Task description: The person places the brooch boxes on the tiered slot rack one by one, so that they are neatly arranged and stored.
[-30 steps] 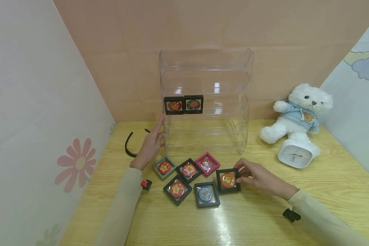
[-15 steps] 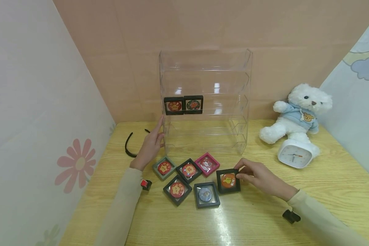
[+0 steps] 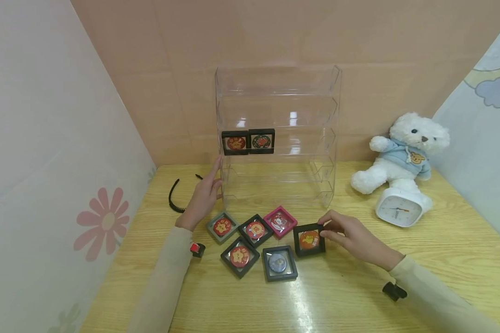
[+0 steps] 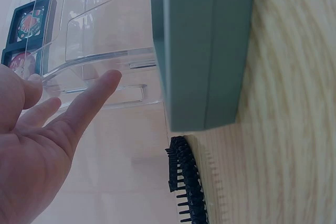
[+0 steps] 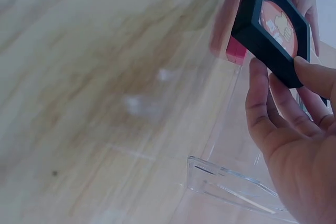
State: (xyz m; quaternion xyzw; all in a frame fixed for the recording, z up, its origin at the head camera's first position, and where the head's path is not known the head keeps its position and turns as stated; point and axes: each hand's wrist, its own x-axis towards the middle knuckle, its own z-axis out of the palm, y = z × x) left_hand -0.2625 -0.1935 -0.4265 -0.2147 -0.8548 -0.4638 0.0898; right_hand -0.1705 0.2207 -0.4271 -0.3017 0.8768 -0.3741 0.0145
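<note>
In the head view my right hand (image 3: 350, 236) pinches the right edge of a square black display frame (image 3: 309, 239) with a round orange thumbs-up badge inside. The right wrist view shows this frame (image 5: 270, 40) tilted, the thumb on its front and fingers behind. My left hand (image 3: 204, 196) rests against the left side of a clear tiered rack (image 3: 277, 94). Seen in the left wrist view, its fingers (image 4: 89, 103) lie extended along the rack's side. Two black badge frames (image 3: 235, 143) stand side by side on a middle tier, at the left.
Several badge frames lie on the table: a green frame (image 3: 222, 227), a pink frame (image 3: 280, 222), a grey frame (image 3: 280, 263) and two dark frames (image 3: 240, 257). A black headband (image 3: 175, 199) lies left; a white teddy bear (image 3: 400, 157) and a white clock (image 3: 399, 208) sit right.
My right hand has tipped the thumbs-up frame more upright and raised it slightly. The left hand stays at the rack's side.
</note>
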